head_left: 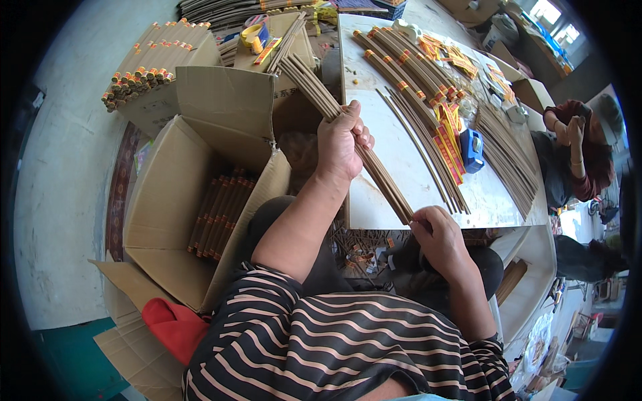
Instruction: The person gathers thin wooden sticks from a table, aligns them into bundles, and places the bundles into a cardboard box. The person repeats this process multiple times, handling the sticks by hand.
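A bundle of brown incense sticks (382,179) slants across the near left corner of the white table. My left hand (342,142) is wrapped round its middle, the upper ends fanning out beyond the fist. At the lower end, my right hand (438,235) has its fingers closed on the stick tips; whether it grips one stick or several cannot be made out. Loose incense sticks (428,157) lie on the table just right of the bundle. Behind them rest rolled bundles (394,70) with red and yellow bands.
Labels (449,144) and a blue tape dispenser (472,151) lie amid more sticks (505,160). An open cardboard box (160,200) with banded bundles (221,214) stands at my left. Stacked bundles (157,57) sit behind it. Another person (580,147) is at the far right.
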`<state>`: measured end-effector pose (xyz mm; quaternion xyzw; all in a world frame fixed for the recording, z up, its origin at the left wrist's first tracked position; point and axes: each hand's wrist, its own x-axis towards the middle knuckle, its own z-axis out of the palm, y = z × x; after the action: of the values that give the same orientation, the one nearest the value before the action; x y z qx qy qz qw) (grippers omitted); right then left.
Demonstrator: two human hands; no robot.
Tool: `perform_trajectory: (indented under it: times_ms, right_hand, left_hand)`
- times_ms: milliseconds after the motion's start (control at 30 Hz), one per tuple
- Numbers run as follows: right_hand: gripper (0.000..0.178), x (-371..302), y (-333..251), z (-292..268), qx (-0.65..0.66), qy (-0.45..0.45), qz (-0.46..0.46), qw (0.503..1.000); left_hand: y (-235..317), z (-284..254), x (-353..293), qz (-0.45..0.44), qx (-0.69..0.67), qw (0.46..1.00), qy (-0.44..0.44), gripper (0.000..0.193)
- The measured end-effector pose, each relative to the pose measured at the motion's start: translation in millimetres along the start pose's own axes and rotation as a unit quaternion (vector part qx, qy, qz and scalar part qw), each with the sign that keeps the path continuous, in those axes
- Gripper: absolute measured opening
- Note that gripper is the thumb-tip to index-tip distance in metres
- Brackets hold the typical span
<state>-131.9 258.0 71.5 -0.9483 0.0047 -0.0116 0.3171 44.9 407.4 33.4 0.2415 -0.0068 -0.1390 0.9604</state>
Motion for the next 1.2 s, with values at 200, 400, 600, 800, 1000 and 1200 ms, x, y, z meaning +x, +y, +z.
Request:
perform_trajectory:
  times_ms: [200, 400, 600, 800, 1000, 1200]
  right_hand:
    - [0.009, -37, 21, -20, -0.025, -0.011, 0.014, 1.000]
    - [0.009, -83, 55, -43, -0.088, -0.003, 0.038, 0.995]
    - [0.009, -114, 82, -55, -0.073, 0.059, 0.118, 0.989]
    - [0.010, -74, 89, -42, -0.057, 0.090, 0.094, 0.990]
    - [0.013, 6, 90, -4, -0.022, 0.076, 0.043, 0.996]
    - [0.014, 45, 90, 18, -0.002, 0.077, 0.030, 0.997]
  left_hand:
    - [10, -2, 2, 0.029, 0.011, 0.999, 0.012, 0.029]
    - [13, -6, 6, 0.035, -0.004, 0.999, 0.018, 0.030]
    - [14, -6, 5, 0.034, -0.007, 0.999, 0.020, 0.031]
    - [4, -3, 0, -0.036, 0.013, 0.999, -0.024, 0.027]
    - [-9, 1, -4, -0.101, 0.028, 0.994, -0.009, 0.030]
    - [-10, -9, 2, -0.099, 0.035, 0.994, -0.002, 0.026]
